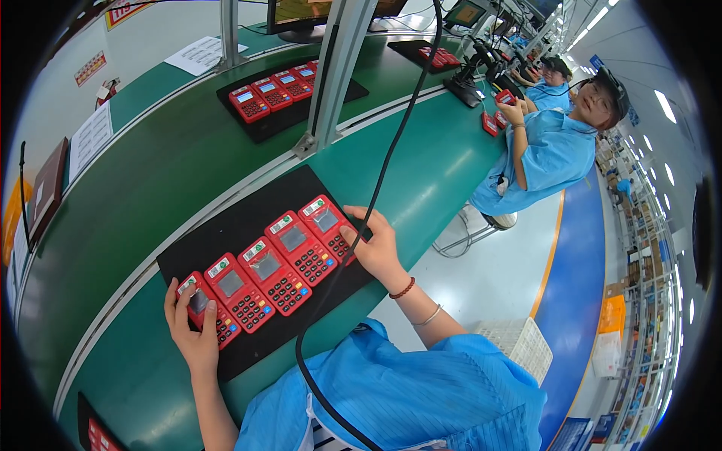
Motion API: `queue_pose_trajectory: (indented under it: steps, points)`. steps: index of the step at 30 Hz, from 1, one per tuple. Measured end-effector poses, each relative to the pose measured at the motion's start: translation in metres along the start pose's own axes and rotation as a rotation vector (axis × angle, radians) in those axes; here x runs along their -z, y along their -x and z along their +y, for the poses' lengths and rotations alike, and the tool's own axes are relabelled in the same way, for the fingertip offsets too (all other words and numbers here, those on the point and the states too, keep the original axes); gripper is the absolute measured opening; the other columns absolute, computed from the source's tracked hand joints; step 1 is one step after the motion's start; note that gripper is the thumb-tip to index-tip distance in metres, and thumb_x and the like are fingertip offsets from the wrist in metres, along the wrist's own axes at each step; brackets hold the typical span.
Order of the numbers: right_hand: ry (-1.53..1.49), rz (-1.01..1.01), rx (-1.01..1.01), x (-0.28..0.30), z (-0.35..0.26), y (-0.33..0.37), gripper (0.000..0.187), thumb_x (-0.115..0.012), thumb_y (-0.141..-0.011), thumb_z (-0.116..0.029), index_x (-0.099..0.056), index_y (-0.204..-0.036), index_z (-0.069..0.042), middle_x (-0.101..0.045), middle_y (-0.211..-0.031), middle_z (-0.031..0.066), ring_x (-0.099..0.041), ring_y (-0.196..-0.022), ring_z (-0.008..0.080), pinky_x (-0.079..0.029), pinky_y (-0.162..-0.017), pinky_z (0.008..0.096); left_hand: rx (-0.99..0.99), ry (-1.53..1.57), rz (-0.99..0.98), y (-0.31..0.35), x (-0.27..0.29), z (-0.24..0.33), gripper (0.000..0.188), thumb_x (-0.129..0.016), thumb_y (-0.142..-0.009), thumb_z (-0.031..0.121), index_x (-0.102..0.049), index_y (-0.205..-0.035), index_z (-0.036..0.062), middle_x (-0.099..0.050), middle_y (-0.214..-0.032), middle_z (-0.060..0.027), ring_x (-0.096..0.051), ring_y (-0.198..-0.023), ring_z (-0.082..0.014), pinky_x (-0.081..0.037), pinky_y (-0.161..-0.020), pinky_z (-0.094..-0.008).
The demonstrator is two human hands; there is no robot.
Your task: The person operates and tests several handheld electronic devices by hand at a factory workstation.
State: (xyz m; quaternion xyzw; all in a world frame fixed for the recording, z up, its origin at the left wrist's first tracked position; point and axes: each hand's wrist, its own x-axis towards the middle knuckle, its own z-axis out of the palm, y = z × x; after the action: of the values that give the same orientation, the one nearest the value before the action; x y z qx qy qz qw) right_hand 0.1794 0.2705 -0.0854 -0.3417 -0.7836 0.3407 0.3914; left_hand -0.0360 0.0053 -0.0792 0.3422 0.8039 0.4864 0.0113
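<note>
Several red payment terminals [264, 275] lie face up side by side in a slanting row on a black mat [282, 192]. Each has a small grey screen, a keypad and a white-and-green label at its far end. My left hand [192, 342] grips the leftmost terminal [198, 302], thumb over its face and fingers along its outer side. At the opposite end, my right hand [377, 246] holds the rightmost terminal [324, 219] by its right side, the thumb on its front near the keys. Neighbouring terminals sit close together, with narrow gaps between some.
A black cable [396, 139] hangs across the view in front of the row. Beyond a metal post [336, 83], more red terminals [272, 92] with lit screens rest on another mat. Two co-workers in blue [553, 150] sit along the green bench [421, 158] to the right.
</note>
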Motion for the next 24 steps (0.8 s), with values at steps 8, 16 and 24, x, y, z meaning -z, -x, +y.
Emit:
queue_pose_trajectory:
  steps: [8, 16, 24]
  points:
    - [-0.016, 0.031, -0.051, 0.009, 0.001, -0.005, 0.03, -0.073, -0.08, -0.013, -0.068, -0.109, -0.004, -0.068, -0.108, 0.0153, -0.062, -0.104, 0.0334, -0.046, -0.094, 0.0405, -0.09, -0.019, 0.007, -0.006, -0.004, 0.002, 0.036, -0.072, -0.084, 0.013, -0.063, -0.118, 0.0084, -0.048, -0.142, -0.0172, -0.048, -0.13, -0.0343, -0.04, -0.106, -0.0408]
    - [0.025, -0.01, 0.008, -0.006, 0.0, 0.001, 0.032, -0.072, -0.081, -0.014, -0.067, -0.111, -0.005, -0.067, -0.111, 0.013, -0.059, -0.107, 0.0328, -0.045, -0.097, 0.0409, -0.013, -0.004, 0.012, 0.002, 0.0, -0.005, 0.036, -0.071, -0.084, 0.012, -0.064, -0.119, 0.0087, -0.045, -0.145, -0.0159, -0.045, -0.132, -0.0329, -0.039, -0.108, -0.0418]
    - [0.104, -0.004, 0.066, -0.004, 0.004, -0.001, 0.032, -0.07, -0.084, -0.014, -0.067, -0.114, -0.004, -0.067, -0.115, 0.0153, -0.06, -0.111, 0.0324, -0.046, -0.097, 0.0399, -0.008, 0.005, 0.006, -0.001, -0.001, -0.003, 0.035, -0.071, -0.085, 0.014, -0.064, -0.118, 0.0088, -0.044, -0.146, -0.0145, -0.045, -0.132, -0.0324, -0.037, -0.108, -0.0416]
